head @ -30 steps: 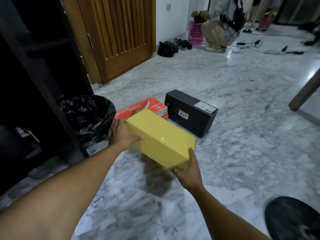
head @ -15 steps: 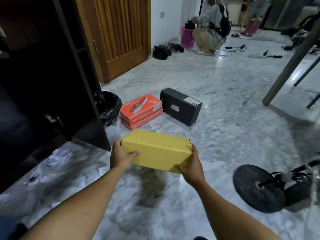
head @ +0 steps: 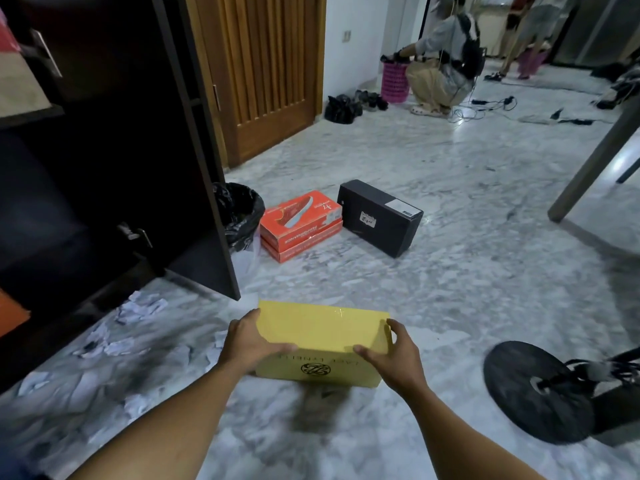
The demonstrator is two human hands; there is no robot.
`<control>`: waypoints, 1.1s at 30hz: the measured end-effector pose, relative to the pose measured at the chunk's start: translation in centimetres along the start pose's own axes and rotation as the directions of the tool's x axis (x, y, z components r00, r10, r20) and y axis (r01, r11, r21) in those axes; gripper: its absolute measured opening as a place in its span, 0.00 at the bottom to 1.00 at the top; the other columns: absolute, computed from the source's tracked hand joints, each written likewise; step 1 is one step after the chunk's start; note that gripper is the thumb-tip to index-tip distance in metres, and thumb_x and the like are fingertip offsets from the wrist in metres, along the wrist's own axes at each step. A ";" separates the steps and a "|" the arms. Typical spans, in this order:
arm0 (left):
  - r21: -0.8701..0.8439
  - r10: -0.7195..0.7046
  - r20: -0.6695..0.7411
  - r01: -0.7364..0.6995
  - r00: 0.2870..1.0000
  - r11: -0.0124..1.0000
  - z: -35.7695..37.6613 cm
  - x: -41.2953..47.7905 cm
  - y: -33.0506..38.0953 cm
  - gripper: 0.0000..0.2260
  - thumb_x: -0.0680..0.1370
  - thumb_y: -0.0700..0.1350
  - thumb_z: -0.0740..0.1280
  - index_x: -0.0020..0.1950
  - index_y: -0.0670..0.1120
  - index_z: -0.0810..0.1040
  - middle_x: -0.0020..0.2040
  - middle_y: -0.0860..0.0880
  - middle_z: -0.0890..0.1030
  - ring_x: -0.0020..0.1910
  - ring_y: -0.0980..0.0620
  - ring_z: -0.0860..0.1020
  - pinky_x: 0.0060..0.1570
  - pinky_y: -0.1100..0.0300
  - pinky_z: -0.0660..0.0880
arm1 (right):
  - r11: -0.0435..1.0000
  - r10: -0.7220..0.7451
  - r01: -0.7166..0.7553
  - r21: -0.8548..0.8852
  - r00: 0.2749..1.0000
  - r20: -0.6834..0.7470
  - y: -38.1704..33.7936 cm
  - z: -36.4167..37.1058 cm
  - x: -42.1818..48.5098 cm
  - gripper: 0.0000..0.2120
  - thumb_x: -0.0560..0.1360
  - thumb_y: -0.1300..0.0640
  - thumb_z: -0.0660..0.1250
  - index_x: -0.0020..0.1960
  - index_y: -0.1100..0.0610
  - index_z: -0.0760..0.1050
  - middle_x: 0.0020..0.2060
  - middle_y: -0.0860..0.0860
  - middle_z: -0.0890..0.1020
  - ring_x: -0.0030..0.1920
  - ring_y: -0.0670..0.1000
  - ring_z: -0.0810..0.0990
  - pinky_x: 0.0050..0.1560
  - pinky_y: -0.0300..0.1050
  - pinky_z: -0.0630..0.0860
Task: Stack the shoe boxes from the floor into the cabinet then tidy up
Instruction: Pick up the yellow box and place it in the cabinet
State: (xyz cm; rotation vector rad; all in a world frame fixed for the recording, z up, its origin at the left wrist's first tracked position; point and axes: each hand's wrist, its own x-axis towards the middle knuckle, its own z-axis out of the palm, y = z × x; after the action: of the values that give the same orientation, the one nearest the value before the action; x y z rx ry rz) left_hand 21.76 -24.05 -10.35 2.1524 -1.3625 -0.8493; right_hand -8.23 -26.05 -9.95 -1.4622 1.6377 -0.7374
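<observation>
A yellow shoe box (head: 322,336) with a dark logo on its near side is held above the marble floor, in front of me. My left hand (head: 247,342) grips its left end and my right hand (head: 394,355) grips its right end. Farther off on the floor lie two stacked red shoe boxes (head: 299,225) and a black shoe box (head: 379,216) beside them. The dark cabinet (head: 104,150) stands open at the left, its door (head: 194,168) swung out towards me.
A bin with a black bag (head: 240,213) sits behind the cabinet door. Torn paper scraps (head: 138,306) litter the floor by the cabinet. A black round stand base (head: 533,389) is at the right, a table leg (head: 595,157) beyond. A person (head: 440,67) crouches far back.
The yellow box has come away from the other boxes, nearer to me and level, its logo side now facing me. The view has pulled back and the open cabinet shows more.
</observation>
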 end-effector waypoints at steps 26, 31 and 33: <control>-0.321 -0.135 -0.199 0.065 0.971 0.945 9.0 -1.4 -6.9 0.27 0.75 0.59 0.69 0.69 0.47 0.71 0.58 0.46 0.81 0.54 0.44 0.79 0.49 0.48 0.78 | 1.000 -0.010 0.010 0.006 0.999 -0.047 7.7 5.0 -1.1 0.49 0.77 0.59 0.70 0.78 0.34 0.37 0.75 0.45 0.67 0.66 0.47 0.73 0.56 0.46 0.73; -0.329 -0.140 -0.319 0.029 0.937 0.944 7.8 -0.6 -5.2 0.24 0.76 0.54 0.72 0.70 0.50 0.71 0.58 0.50 0.79 0.55 0.49 0.77 0.49 0.54 0.74 | 0.999 -0.021 0.024 0.024 0.993 -0.117 6.7 5.0 0.4 0.47 0.76 0.53 0.71 0.78 0.36 0.40 0.62 0.44 0.73 0.54 0.53 0.78 0.52 0.55 0.78; -0.317 -0.127 -0.355 0.009 0.926 0.948 7.7 -0.1 -5.2 0.24 0.75 0.53 0.74 0.69 0.51 0.72 0.61 0.48 0.80 0.61 0.47 0.77 0.52 0.52 0.76 | 1.000 -0.001 0.004 0.026 0.992 -0.125 6.3 5.0 0.8 0.42 0.77 0.49 0.70 0.78 0.36 0.44 0.61 0.47 0.73 0.56 0.55 0.77 0.55 0.57 0.77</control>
State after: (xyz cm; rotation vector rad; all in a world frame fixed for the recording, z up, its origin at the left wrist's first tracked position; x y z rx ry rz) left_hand 19.55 -22.19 -19.17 1.9924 -0.9019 -0.5920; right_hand -7.16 -25.35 -17.95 -1.4249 1.7137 -0.8634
